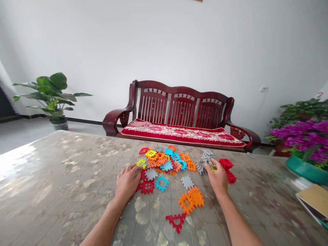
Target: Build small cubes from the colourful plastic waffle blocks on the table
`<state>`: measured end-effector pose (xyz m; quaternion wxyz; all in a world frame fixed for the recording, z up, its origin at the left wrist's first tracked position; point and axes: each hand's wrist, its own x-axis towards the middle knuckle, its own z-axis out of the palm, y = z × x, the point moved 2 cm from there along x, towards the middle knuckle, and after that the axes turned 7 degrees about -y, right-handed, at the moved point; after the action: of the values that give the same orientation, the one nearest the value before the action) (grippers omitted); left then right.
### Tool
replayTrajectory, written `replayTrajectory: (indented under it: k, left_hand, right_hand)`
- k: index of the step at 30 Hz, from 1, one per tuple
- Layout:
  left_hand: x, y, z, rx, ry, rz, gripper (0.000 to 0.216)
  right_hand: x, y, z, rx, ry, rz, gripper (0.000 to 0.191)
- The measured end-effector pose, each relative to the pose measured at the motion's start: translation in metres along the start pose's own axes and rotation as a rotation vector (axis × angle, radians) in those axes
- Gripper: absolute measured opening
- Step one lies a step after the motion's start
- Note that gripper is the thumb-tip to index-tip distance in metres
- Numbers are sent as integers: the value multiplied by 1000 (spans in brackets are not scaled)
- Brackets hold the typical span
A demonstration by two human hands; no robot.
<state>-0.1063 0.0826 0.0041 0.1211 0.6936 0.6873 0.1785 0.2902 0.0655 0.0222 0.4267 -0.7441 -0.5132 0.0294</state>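
A pile of interlocking plastic tiles (157, 160) in orange, blue, red, grey and yellow-green lies on the table. My left hand (127, 181) rests at the pile's left edge, thumb and forefinger apart, close to a yellow-green tile (141, 163) and above some dark red tiles (147, 186). On the other side, my right hand (217, 176) pinches a yellow-green tile (212, 166), partly hidden by the fingers. It is beside a stack of grey tiles (207, 154) and a stack of red tiles (231, 176).
Nearer me lie a grey tile (187, 182), two orange tiles (196, 197) and a dark red triangular piece (176, 222). A teal planter (306, 169) with purple flowers and a notebook (314, 201) stand at right. Behind the patterned table (84, 191) is a wooden bench (181, 106).
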Motion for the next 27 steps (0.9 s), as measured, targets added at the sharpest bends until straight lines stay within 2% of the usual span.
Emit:
replayTrajectory:
  k: [10,17,24,27]
  left_hand:
    - [2,-3,3,18,22,7,34]
    - [2,-4,4,7,26,15,34]
    - [2,-4,3,21,6,8,34]
    - [3,-4,4,14,4,6,35]
  right_hand:
    - [2,6,5,-154,20,-42,53]
    - [1,7,12,-240,-24,-171,48]
    - [-9,-3,11,-73,51,-292,35]
    - [-19,-14,15,-3,-24,-357,30]
